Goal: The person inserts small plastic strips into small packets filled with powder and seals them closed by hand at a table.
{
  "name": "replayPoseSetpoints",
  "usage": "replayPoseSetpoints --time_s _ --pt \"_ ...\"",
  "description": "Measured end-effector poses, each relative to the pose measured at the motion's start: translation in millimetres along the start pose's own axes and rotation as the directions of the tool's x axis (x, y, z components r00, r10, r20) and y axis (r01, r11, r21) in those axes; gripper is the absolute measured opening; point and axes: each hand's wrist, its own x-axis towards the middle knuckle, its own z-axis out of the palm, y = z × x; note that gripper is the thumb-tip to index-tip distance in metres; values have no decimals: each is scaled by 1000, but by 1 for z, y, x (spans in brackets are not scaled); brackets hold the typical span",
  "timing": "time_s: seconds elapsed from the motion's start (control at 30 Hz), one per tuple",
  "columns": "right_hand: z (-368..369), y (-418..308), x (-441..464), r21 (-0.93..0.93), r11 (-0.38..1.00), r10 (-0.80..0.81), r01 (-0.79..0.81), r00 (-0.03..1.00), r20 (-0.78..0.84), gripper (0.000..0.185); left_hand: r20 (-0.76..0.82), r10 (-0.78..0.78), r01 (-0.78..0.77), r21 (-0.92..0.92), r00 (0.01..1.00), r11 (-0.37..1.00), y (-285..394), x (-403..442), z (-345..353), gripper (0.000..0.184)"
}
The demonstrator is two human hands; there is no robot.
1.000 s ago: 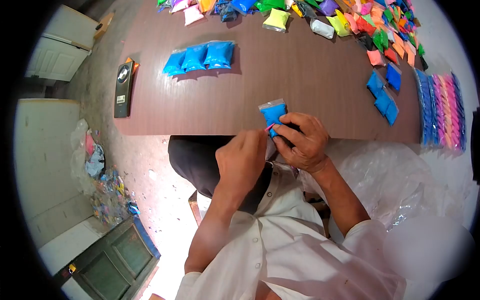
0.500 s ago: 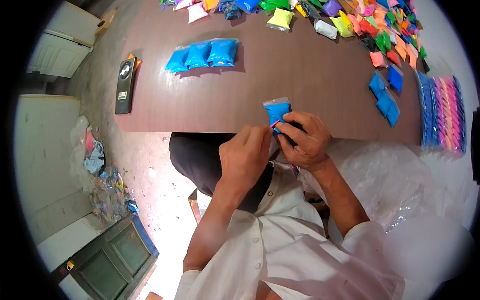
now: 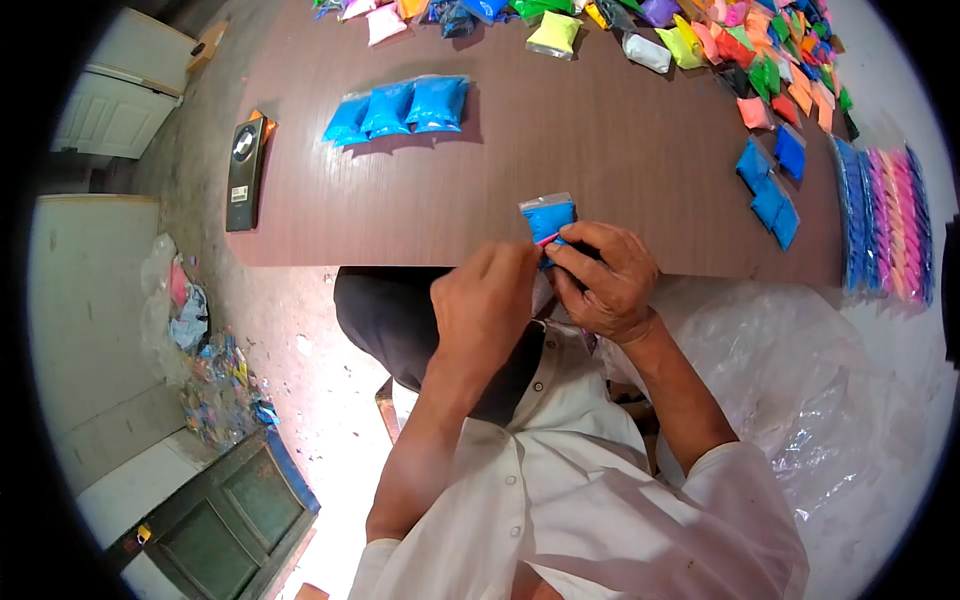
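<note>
A small clear bag of blue material [image 3: 548,214] stands at the table's near edge, in my right hand [image 3: 606,282]. The thumb and fingers of that hand pinch its right side and lower part. Across the bag's middle runs a thin pink strip [image 3: 547,240]. My left hand [image 3: 484,300] is closed at the bag's left side, its fingertips at the strip's left end. The lower end of the bag is partly hidden by my fingers.
Three larger blue bags [image 3: 388,108] lie in a row on the brown table [image 3: 400,215]. A phone [image 3: 244,175] rests at the left edge. Several small blue packets [image 3: 768,197] lie at right, near long colourful packs [image 3: 885,225]. Many coloured bags [image 3: 745,50] cover the far right.
My left hand has shifted slightly up, and the pink strip now lies flatter across the blue bag. My right hand keeps its grip. The whole view has moved a little.
</note>
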Motion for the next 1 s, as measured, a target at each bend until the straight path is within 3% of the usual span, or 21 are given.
replayPoseSetpoints --time_s 0.07,0.17,0.27,0.33,0.43,0.8,0.9,1.0 --pt "-4 -2 3 28 1000 12 -12 1000 15 29 38 -25 24 18 999 1000 -7 6 1 6" --pt "-5 -5 4 25 999 41 -41 999 22 29 -47 18 -13 114 999 993 -14 17 -2 6" --pt "-2 -3 -2 18 998 53 -52 999 -4 29 -53 -15 20 81 998 996 -9 16 -6 6" --pt "-1 -3 -3 10 999 41 -41 999 -7 29 -28 54 -55 -37 998 998 -1 12 -8 5" --pt "-1 -1 -3 11 1000 20 -20 1000 -4 29 73 41 -44 37 997 998 9 11 -6 4" --pt "-9 -2 6 19 1000 2 -2 1000 9 25 52 -12 12 9 999 1000 -3 28 -9 3" --pt "-19 -4 15 60 998 13 -19 995 98 27 77 -21 24 -37 997 999 -1 23 -9 3" --pt "-25 -2 32 163 986 -3 -29 982 191 24 9 -81 81 44 997 996 -13 25 -7 6"
